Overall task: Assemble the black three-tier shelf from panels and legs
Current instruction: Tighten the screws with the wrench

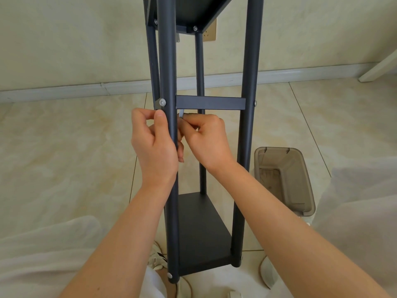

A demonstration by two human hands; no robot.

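The black shelf is standing upright on the tiled floor, close to the wall, right between the person's knees. Its four long legs are holding three flat boards. The top board is sitting high up at the edge of the view. The middle board is showing only its thin front edge. The bottom board is sitting low down near the floor.

The left hand is gripping the front left leg just under the middle board. Its fingers are curling round the leg, and its thumb is lying flat against the front of it. A round silver screw is sitting in that leg, just above the thumb.

The right hand is reaching in behind the same leg, just below the middle board. Its fingers are bunching together and pinching a small silver tool. The tool is poking up toward the underside of the board. Most of the tool is hiding in the fingers.

A see-through brown bin is standing on the floor just beside the front right leg.
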